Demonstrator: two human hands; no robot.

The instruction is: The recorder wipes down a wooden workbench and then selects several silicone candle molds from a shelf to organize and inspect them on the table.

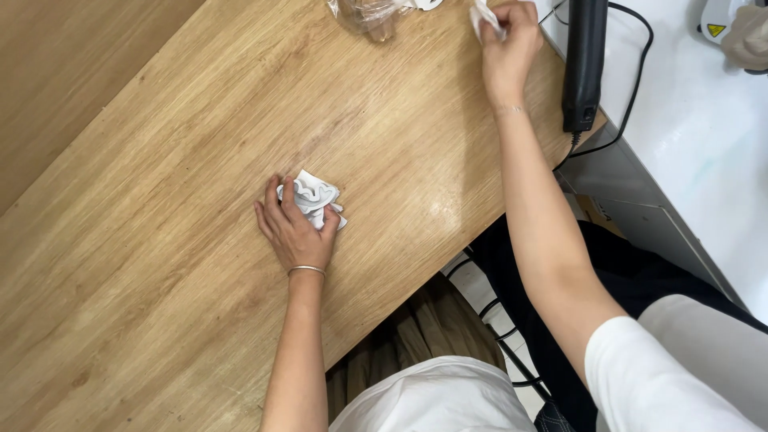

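Pressing down on a crumpled white cloth (314,201), the left hand (294,228) lies flat on the wooden table (160,240), palm down, fingers together and draped over the cloth's near edge. Cloth has grey wavy markings; most of it sticks out past the fingertips on the thumb side. Thin silver bangle (306,270) sits at the wrist just behind the hand.

Right hand (509,48) is stretched well away from the left hand, at the far edge of the table. Fingers curled, pinching a small white piece (485,19) between thumb and fingertips; can't tell if it's paper or cloth. Piece is lifted slightly off the wood, partly hidden by the fingers.

Just beyond the right hand's thumb side: crumpled clear plastic wrapper (370,14) on the table, cut off by the frame edge. On the hand's other side, close by: a black elongated device (584,64) standing along the table edge, black cable (632,96) looping from its lower end over a white surface (696,136).

Below both forearms: white sleeves (640,376), dark trousers and a black wire chair frame (504,336) under the table edge.
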